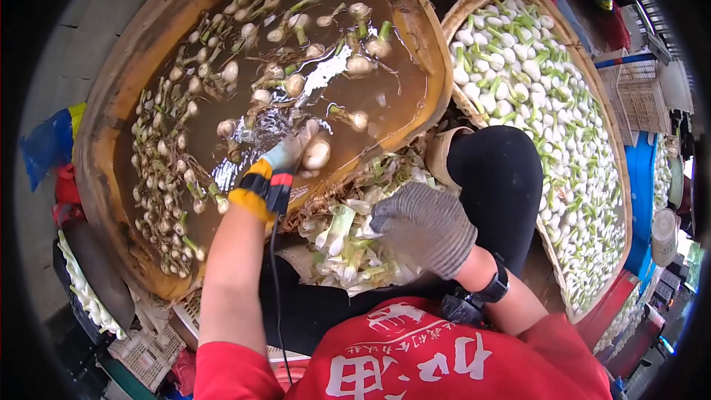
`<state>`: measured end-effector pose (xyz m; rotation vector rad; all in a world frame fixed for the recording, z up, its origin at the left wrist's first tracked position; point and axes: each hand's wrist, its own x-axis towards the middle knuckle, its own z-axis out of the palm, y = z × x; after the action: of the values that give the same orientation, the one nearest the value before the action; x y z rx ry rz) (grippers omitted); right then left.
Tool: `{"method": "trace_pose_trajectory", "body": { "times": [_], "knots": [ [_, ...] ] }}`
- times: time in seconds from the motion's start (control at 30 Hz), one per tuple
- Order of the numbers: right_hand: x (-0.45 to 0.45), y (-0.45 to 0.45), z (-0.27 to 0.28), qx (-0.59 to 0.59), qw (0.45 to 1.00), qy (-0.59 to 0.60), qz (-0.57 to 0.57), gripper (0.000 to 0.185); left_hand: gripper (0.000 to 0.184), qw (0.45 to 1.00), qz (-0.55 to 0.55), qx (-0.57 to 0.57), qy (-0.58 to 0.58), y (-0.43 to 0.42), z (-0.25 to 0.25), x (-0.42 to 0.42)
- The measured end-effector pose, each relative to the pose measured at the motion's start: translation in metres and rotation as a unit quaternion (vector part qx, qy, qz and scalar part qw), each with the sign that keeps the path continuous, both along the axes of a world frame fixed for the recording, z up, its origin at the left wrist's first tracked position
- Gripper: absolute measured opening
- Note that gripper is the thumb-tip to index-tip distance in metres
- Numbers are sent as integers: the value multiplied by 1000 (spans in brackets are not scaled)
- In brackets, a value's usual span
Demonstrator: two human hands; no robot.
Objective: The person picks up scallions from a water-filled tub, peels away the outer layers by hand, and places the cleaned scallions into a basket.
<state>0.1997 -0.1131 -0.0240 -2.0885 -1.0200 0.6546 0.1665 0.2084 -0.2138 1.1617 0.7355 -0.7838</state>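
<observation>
My left hand (291,150), in a pale glove with a yellow cuff, reaches into the muddy water of the large tub (437,67). Its fingers are closed against a big garlic bulb (317,152) at the near side of the water. Ripples and glare surround the fingers. My right hand (429,228) wears a grey knitted glove and hangs over a heap of peeled skins and leaves (341,241). Its fingers are bent together and partly blurred; what they hold, if anything, is hidden. Unpeeled garlic bulbs (294,85) with cut stems float about the tub.
At the right, a second tub (618,178) is filled with clean white garlic bulbs (511,67) with green stems. My knee (503,170) stands between the tubs. A thin cable (275,274) runs from my left wrist. Plastic crates (641,104) stand at far right.
</observation>
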Motion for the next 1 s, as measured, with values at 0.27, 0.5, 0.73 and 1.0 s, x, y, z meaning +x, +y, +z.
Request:
{"method": "trace_pose_trajectory", "body": {
  "times": [0.27,0.5,0.73,1.0],
  "knots": [
    [-19,21,8,187,978,-76,-48,18,72,930,132,199,-278,-111,233,-78],
    [-53,19,37,140,981,-134,29,17,56,823,155,445,-317,-170,258,-131],
    [-75,11,55,28,995,-98,25,21,35,764,167,521,-342,-196,257,-152],
    [-92,19,56,175,968,175,-44,16,51,755,500,62,-419,-202,249,-163]
  ]
}}
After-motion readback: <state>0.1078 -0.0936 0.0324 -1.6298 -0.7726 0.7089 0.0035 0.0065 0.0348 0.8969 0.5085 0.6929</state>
